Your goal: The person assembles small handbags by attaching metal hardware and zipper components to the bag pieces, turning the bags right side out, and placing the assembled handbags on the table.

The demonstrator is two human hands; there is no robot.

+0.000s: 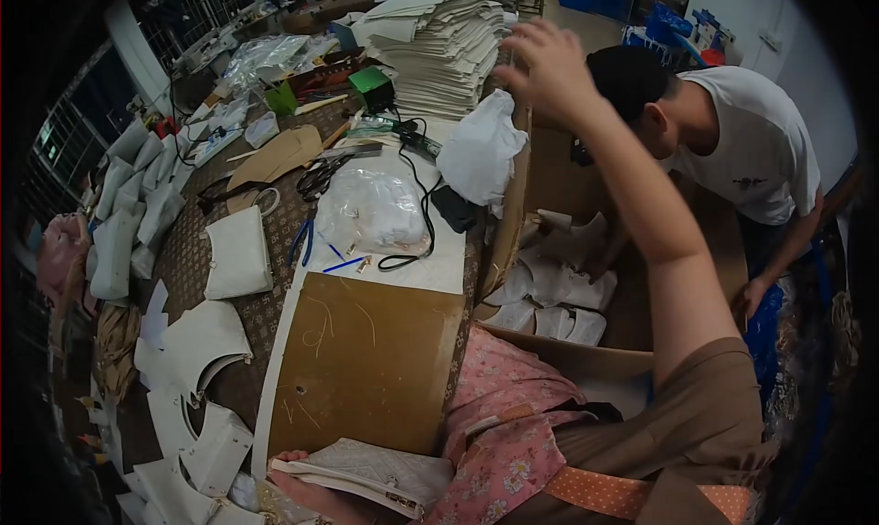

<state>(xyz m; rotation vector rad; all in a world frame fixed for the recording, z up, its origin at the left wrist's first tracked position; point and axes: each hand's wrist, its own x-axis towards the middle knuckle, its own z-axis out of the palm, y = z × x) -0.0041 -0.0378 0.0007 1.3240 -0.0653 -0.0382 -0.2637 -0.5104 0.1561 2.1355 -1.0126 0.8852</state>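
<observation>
At the bottom edge my left hand (316, 496), partly hidden, is closed on a white quilted handbag (362, 465). The handbag lies tilted against my apron, and gold-coloured metal shows along its zipped edge. My right hand (549, 72) is raised at the top, fingers apart and loosely bent, with nothing in it. Just below and left of it is a crumpled white bundle (481, 150) on the table's edge. A brown board (366, 360) lies on the table between my hands.
White bag pieces (206, 342) and a small white bag (238, 250) lie on the left. A tall stack of pale sheets (439, 54) stands behind. Another person (746, 145) bends over a cardboard box (632, 337) of white bags (554, 282) on the right.
</observation>
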